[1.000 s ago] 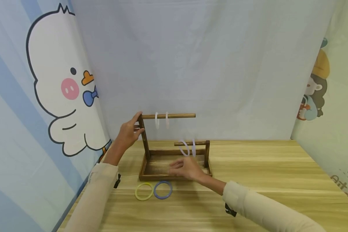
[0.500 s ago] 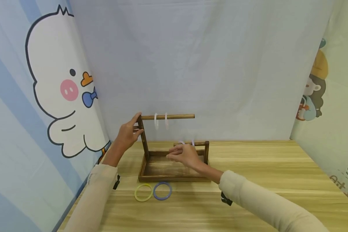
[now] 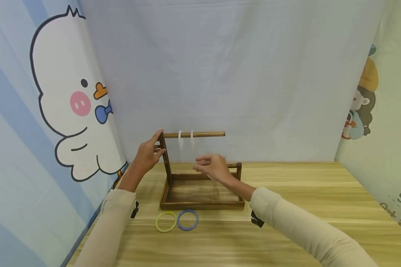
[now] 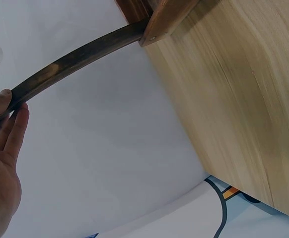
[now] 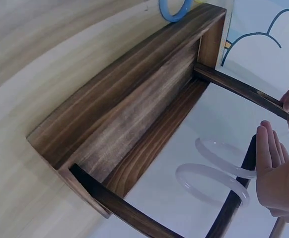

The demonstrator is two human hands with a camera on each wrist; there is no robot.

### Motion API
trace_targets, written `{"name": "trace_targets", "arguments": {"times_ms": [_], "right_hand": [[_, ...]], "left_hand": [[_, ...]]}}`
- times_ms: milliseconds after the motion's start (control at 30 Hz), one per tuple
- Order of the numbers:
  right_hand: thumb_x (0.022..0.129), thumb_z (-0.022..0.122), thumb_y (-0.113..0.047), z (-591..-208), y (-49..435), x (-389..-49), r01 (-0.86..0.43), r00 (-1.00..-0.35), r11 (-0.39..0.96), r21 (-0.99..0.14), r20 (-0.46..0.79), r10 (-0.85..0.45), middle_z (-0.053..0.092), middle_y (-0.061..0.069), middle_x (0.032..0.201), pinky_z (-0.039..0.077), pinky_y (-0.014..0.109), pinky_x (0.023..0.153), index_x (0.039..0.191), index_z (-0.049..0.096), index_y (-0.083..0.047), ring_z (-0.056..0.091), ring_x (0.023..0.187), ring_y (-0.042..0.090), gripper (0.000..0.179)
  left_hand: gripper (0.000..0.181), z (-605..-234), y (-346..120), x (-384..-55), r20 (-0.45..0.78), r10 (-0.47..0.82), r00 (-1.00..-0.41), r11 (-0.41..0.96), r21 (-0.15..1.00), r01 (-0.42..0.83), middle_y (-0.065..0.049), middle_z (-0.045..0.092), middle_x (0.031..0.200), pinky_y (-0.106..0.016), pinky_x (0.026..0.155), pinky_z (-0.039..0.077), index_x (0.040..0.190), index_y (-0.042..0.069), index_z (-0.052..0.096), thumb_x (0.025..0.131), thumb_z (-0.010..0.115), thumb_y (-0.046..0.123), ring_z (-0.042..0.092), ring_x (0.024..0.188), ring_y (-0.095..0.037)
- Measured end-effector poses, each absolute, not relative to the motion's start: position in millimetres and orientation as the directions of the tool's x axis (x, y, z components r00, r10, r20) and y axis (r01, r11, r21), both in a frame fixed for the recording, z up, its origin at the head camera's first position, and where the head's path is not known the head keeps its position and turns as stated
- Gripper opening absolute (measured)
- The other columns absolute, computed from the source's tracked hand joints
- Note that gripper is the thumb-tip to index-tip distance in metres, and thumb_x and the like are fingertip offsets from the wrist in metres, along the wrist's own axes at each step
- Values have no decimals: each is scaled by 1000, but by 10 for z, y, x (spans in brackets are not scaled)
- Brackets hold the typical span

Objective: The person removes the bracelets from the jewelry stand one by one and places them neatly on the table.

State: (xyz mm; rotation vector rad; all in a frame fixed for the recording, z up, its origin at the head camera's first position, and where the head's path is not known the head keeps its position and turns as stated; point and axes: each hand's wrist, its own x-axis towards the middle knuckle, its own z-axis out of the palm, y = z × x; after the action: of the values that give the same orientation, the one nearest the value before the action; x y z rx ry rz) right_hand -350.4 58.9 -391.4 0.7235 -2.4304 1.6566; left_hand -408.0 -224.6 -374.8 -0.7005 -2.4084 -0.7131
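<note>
A dark wooden bangle stand (image 3: 200, 206) has a tall post at the left and a lower bar at the right. My left hand (image 3: 148, 155) grips the top of the tall post, thumb on one side and fingers on the other. On the high bar hang a white bangle (image 3: 180, 144) and a pale pink bangle (image 3: 192, 143). Two pale purple bangles (image 5: 219, 174) hang on the lower bar in the right wrist view. Beside that bar's free end is my right hand (image 3: 216, 168), its fingers fairly straight, close to the bangles; in the head view it mostly hides them.
A yellow bangle (image 3: 165, 231) and a blue bangle (image 3: 188, 229) lie side by side on the wooden table (image 3: 294, 207), in front of the stand's tray base. A grey-white curtain (image 3: 254, 74) hangs behind, with printed cloth at both sides.
My right hand has risen from below the purple bangles to the level of the lower bar, covering them in the head view. The left hand stays on the post.
</note>
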Motion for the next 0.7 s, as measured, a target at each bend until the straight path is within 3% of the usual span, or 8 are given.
{"name": "trace_targets", "arguments": {"times_ms": [167,500,700], "right_hand": [[95,78,-9,-3827,581,-3549,-494,-859,303,-815,406,-311,77,22,103,68,39,76,119,73,8,77,90,33,30],[92,82,-16,-3714,549,-3633,-470,-882,373,-800,404,-243,78,17,107,68,34,74,116,76,3,78,93,27,31],[91,84,-19,-3692,545,-3698,-520,-854,431,-738,468,-228,78,16,109,67,33,77,115,77,2,78,95,27,33]], "left_hand": [[79,-3749,-2257,-4093,605,327,-726,725,332,604,-31,62,134,-46,85,66,160,3,35,93,76,-3,74,100,-41],[79,-3723,-2282,-4068,606,328,-725,716,342,609,-32,62,134,-46,85,66,160,3,35,92,76,-5,74,101,-42],[78,-3742,-2276,-4085,605,335,-722,715,336,613,-32,63,133,-46,84,66,159,2,35,93,76,-3,74,100,-42]]}}
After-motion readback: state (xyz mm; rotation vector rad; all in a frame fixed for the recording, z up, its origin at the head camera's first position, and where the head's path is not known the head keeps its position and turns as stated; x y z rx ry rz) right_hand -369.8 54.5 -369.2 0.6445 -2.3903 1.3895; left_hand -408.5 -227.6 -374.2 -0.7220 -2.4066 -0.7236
